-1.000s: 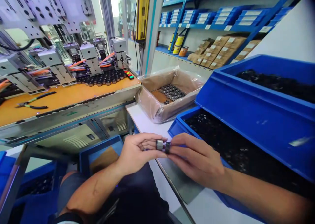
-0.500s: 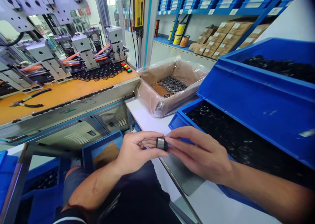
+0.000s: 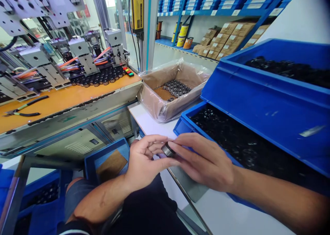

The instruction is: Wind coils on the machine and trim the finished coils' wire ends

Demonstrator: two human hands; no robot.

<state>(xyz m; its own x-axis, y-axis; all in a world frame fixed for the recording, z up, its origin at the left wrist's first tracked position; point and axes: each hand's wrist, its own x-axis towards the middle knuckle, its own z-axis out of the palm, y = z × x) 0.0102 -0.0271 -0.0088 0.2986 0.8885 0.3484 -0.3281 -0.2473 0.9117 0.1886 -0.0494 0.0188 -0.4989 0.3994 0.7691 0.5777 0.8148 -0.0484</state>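
Between my two hands, above the edge of the white table, is a small dark cylindrical part [image 3: 168, 150] with a grey metal band. My left hand [image 3: 144, 159] grips it from the left, thumb below and fingers curled behind it. My right hand [image 3: 206, 161] closes on its right side, with the fingertips over the dark end. The part is tilted, and its far side is hidden by my fingers. Just right of my right hand lies a blue bin [image 3: 184, 123] holding many black pieces [image 3: 232, 138].
A plastic-lined carton [image 3: 165, 109] with metal parts stands on the white table. Another blue bin [image 3: 257, 100] sits above the lower one. At left, pliers [image 3: 25, 107] and rows of dark parts [image 3: 99, 77] lie on the orange bench [image 3: 77, 95] before a machine. A blue tray [image 3: 89, 164] is lower left.
The part has turned from nearly level to tilted between my fingers. Both hands stay together around it. The view has shifted slightly, so the surroundings sit a little further left.
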